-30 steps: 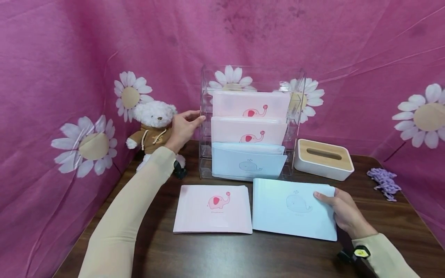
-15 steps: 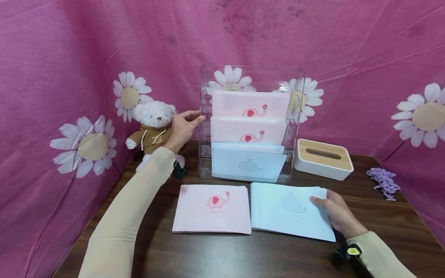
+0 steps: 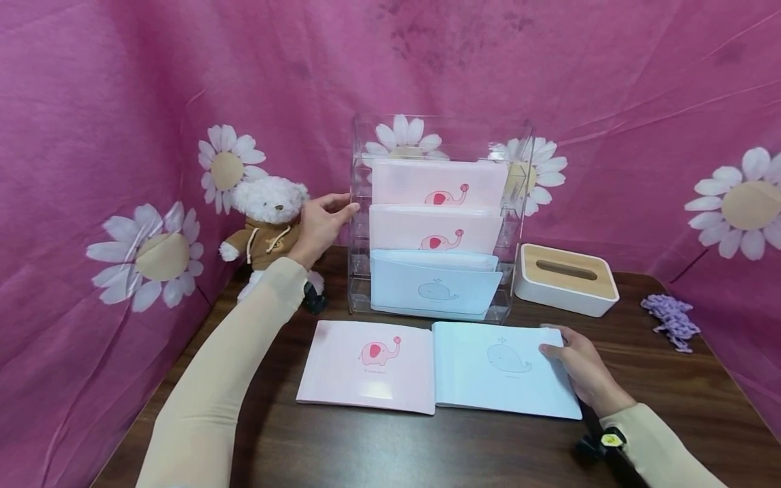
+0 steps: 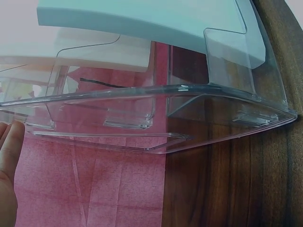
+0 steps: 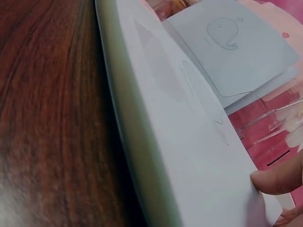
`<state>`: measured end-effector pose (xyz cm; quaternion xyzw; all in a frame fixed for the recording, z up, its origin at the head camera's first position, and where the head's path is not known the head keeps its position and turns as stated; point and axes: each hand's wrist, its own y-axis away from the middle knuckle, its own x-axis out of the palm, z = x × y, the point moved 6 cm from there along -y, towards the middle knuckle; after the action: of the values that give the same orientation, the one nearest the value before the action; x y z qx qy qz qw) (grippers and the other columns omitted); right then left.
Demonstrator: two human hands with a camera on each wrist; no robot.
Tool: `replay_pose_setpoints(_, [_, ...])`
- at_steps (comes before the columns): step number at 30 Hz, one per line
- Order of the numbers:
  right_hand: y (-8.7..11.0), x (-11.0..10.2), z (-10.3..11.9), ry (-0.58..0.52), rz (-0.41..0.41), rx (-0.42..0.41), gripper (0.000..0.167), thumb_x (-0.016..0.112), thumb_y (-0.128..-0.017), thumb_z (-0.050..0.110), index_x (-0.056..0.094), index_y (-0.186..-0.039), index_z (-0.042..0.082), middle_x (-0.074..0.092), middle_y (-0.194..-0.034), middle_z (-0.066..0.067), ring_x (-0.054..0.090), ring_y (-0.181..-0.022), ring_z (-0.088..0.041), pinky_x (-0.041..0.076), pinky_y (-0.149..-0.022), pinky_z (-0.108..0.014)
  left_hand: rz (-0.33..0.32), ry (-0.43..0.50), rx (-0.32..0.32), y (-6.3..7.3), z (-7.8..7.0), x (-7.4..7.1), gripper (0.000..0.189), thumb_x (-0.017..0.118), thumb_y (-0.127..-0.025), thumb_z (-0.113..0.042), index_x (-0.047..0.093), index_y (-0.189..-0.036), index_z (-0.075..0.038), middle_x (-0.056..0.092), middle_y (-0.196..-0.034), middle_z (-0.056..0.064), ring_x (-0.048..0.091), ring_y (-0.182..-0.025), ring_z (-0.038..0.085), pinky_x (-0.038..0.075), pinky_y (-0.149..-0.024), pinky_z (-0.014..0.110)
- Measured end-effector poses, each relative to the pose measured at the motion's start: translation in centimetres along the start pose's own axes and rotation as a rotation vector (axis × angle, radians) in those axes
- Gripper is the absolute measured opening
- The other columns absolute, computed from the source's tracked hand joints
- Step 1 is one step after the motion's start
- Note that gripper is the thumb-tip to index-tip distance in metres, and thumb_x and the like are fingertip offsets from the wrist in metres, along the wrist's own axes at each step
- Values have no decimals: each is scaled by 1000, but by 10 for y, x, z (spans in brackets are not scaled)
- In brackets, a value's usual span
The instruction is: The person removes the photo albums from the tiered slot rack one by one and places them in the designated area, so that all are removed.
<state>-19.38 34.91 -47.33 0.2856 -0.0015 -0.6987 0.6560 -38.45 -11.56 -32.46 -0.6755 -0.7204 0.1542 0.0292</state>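
Observation:
In the head view my left hand (image 3: 320,227) grips the left side of a clear plastic rack (image 3: 439,139); its fingertips lie against the rack's edge. Pink elephant booklets (image 3: 390,224) and a light blue whale booklet (image 3: 396,291) stand in the tiers. On the table, my right hand (image 3: 584,369) pinches the right edge of another light blue whale booklet (image 3: 470,379), thumb on the cover and fingers mostly hidden beneath. This booklet's left edge meets a pink elephant booklet (image 3: 335,379) lying flat. The right wrist view shows the held booklet's thick side (image 5: 128,109) close to the tabletop.
Left of the rack sits a white teddy bear (image 3: 262,247) in a brown hoodie, close by my left forearm. A white tissue box (image 3: 549,297) with a wooden lid stands to the right. Beyond it lies a purple crocheted piece (image 3: 671,322). Pink flowered cloth (image 3: 641,135) hangs behind.
My right hand has slid the blue booklet left and slightly nearer me, flatter on the table. Beside it, the pink booklet has shifted a little left and turned slightly. My left hand stays put.

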Motion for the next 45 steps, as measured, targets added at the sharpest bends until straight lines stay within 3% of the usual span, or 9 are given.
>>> replay_pose_setpoints(5, [2, -3, 5, 76, -108, -65, 68, 56, -101, 10, 22, -159, -3, 35, -159, -29, 41, -137, -37, 40, -111, -49, -4, -5, 9, 0, -1, 0, 40, 80, -89, -25, 73, -123, -6, 74, -117, 17, 69, -82, 4, 59, -77, 19])
replay_pose_setpoints(10, [3, -4, 9, 78, -142, -95, 70, 58, -100, 7, 21, -160, -1, 27, -164, -28, 29, -150, -44, 25, -121, -61, -3, -28, -1, 0, 1, 0, 41, 81, -88, -28, 73, -123, -8, 74, -118, 16, 69, -82, 4, 58, -75, 18])
replay_pose_setpoints(15, [7, -7, 17, 7, -190, -135, 69, 58, -100, 5, 23, -159, -2, 27, -165, -25, 28, -153, -40, 29, -125, -49, -1, -18, 2, 1, 1, 0, 41, 81, -88, -28, 74, -123, -8, 74, -117, 16, 69, -80, 4, 59, -74, 18])
replay_pose_setpoints(20, [14, -21, 29, -309, -306, -235, 67, 61, -98, 2, 28, -157, 2, 53, -143, -4, 47, -137, -14, 46, -102, -9, -6, -20, 9, 1, 0, 0, 41, 82, -87, -28, 74, -122, -8, 75, -117, 16, 70, -79, 4, 59, -74, 19])
replay_pose_setpoints(24, [21, -36, 50, -716, -341, -427, 53, 61, -93, -11, 43, -140, 6, 58, -120, 7, 58, -115, -3, 51, -89, -8, -8, -12, 9, 1, -1, -1, 40, 81, -87, -27, 74, -122, -8, 75, -116, 16, 70, -79, 4, 59, -74, 19])
replay_pose_setpoints(29, [34, -55, 89, -1032, -244, -690, 46, 55, -89, -24, 49, -128, -1, 62, -119, -9, 66, -110, -15, 57, -89, -19, -4, -20, 10, 1, 0, 0, 41, 81, -87, -28, 74, -122, -8, 75, -116, 16, 70, -79, 3, 59, -74, 19])
replay_pose_setpoints(33, [41, -73, 130, -1132, -173, -846, 50, 53, -86, -29, 47, -131, -7, 60, -122, -16, 64, -112, -23, 57, -92, -24, -8, -18, 18, 1, 0, 0, 40, 81, -88, -26, 74, -122, -7, 75, -117, 17, 69, -79, 2, 59, -74, 18])
replay_pose_setpoints(39, [46, -102, 198, -1208, -120, -1022, 55, 54, -81, -32, 46, -132, -12, 61, -122, -23, 62, -112, -31, 56, -95, -29, 8, 15, 6, 3, 0, 1, 41, 80, -89, -24, 72, -124, -4, 73, -118, 19, 69, -80, 2, 60, -78, 20])
replay_pose_setpoints(45, [37, -113, 261, -1133, 38, -1055, 54, 54, -82, -31, 45, -133, -16, 63, -118, -27, 67, -103, -34, 60, -91, -32, 4, -7, 7, 2, -1, 1, 42, 81, -88, -27, 73, -124, -6, 74, -118, 17, 69, -79, 4, 60, -77, 22])
